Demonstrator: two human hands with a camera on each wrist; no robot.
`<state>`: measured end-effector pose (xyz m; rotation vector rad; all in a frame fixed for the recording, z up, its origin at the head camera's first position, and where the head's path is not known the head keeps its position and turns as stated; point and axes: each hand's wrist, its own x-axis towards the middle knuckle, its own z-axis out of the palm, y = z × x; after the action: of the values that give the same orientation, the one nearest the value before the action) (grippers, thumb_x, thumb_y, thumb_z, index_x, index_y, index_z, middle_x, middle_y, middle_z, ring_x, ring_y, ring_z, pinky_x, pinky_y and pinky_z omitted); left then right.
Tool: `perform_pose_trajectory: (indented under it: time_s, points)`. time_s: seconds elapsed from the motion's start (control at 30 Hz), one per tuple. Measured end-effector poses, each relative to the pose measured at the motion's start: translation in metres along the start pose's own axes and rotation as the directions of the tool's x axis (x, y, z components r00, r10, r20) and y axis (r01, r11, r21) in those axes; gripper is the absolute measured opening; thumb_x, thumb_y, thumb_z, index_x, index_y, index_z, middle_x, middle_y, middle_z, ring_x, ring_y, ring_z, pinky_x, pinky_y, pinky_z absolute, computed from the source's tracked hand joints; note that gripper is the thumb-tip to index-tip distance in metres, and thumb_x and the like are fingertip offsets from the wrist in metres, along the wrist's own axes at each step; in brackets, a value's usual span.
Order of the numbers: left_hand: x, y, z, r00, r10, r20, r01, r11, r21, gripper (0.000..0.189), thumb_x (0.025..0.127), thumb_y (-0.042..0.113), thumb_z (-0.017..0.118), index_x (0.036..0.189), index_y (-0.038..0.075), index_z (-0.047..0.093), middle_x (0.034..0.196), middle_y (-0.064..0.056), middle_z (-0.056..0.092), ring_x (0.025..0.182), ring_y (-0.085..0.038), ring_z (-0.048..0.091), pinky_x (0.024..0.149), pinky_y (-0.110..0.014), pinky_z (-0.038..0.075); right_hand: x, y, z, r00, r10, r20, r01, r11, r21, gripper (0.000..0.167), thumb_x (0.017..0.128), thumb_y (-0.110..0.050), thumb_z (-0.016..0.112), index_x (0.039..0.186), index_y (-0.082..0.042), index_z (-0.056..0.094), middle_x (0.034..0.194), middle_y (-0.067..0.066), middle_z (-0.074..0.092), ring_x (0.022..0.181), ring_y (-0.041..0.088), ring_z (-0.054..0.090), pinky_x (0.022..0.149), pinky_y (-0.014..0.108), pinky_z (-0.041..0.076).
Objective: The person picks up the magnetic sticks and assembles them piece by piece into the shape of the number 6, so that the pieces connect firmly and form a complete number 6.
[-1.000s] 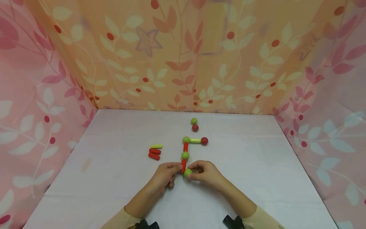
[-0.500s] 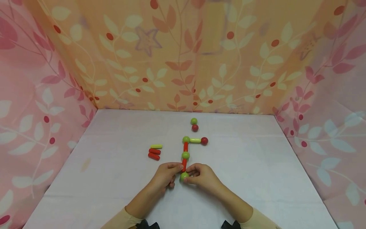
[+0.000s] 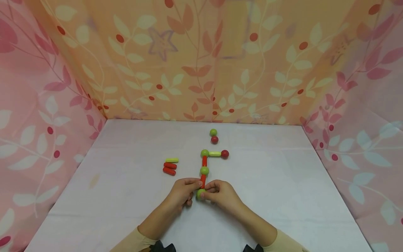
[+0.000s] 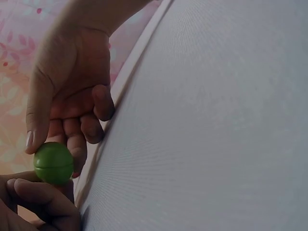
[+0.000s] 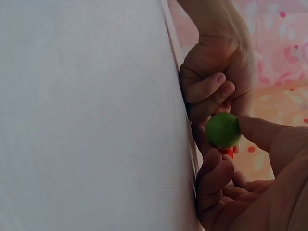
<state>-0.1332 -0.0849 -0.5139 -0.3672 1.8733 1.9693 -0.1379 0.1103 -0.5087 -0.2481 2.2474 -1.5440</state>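
Observation:
In the head view, my left hand (image 3: pixel 182 191) pinches the near red rod (image 3: pixel 203 181) between thumb and fingers. My right hand (image 3: pixel 224 196) grips a green ball (image 3: pixel 199 194) at that rod's near end; fingers partly cover the ball. Whether the two are joined cannot be seen. Beyond the rod, a green ball (image 3: pixel 204 170), another red rod (image 3: pixel 204 161) and a far green ball (image 3: pixel 205 153) form a line. From there a yellow-green rod (image 3: pixel 215 154) runs right to a red ball (image 3: pixel 225 154). The right wrist view shows the held ball (image 5: pixel 223 131) against my right thumb.
Left of the line lie a loose yellow-green rod (image 3: pixel 171 160) and two red rods (image 3: pixel 169 168). At the back, a loose green ball (image 3: pixel 213 132) touches a red ball (image 3: pixel 214 140). Everything rests on a white-covered table (image 3: pixel 267 168) walled by patterned cloth (image 3: pixel 201 70).
My right hand has brought the green ball leftward and slightly nearer, from beside the red rod to its near end. My left hand has stayed on the rod.

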Motion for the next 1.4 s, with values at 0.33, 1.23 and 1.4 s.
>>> perform_pose_trajectory:
  time_s: [0.33, 1.23, 1.4]
  points:
    - [0.001, 0.0, -0.001, 1.0, 0.002, 0.004, -0.002, 1.0, 0.016, 0.038, 0.093, 0.028, 0.076, 0.121, 0.003, 0.071, 0.077, 0.0, 0.056, 0.049, -0.008, 0.037, 0.044, -0.02, 0.036, 0.0, -0.005, -0.004, 1.0, 0.012, 0.008, -0.012, 1.0, -0.007, 0.044, 0.086, -0.036, 0.083, 0.111, -0.003, 0.069, 0.088, 0.001, 0.075, 0.072, 0.015, 0.062, 0.059, 0.027, 0.05]
    - [-0.004, -0.003, -0.003, 0.998, 0.016, -0.057, -0.006, 0.986, 0.167, 0.035, 0.094, 0.033, 0.075, 0.118, 0.009, 0.072, 0.092, -0.006, 0.068, 0.046, -0.01, 0.039, 0.042, -0.02, 0.036, 0.066, -0.027, -0.069, 0.954, -0.272, -0.122, 0.188, 0.867, -0.461, 0.024, 0.09, -0.02, 0.079, 0.113, -0.015, 0.074, 0.101, -0.001, 0.071, 0.085, 0.017, 0.057, 0.073, 0.031, 0.05]
    - [-0.005, -0.002, -0.003, 0.999, 0.021, -0.05, -0.013, 0.988, 0.154, 0.034, 0.094, 0.032, 0.075, 0.118, 0.008, 0.072, 0.089, -0.005, 0.066, 0.045, -0.01, 0.038, 0.041, -0.02, 0.035, 0.082, -0.04, -0.056, 0.927, -0.372, 0.052, 0.338, 0.765, -0.549, 0.024, 0.092, -0.017, 0.076, 0.115, -0.013, 0.074, 0.111, 0.002, 0.072, 0.093, 0.021, 0.06, 0.083, 0.035, 0.051]
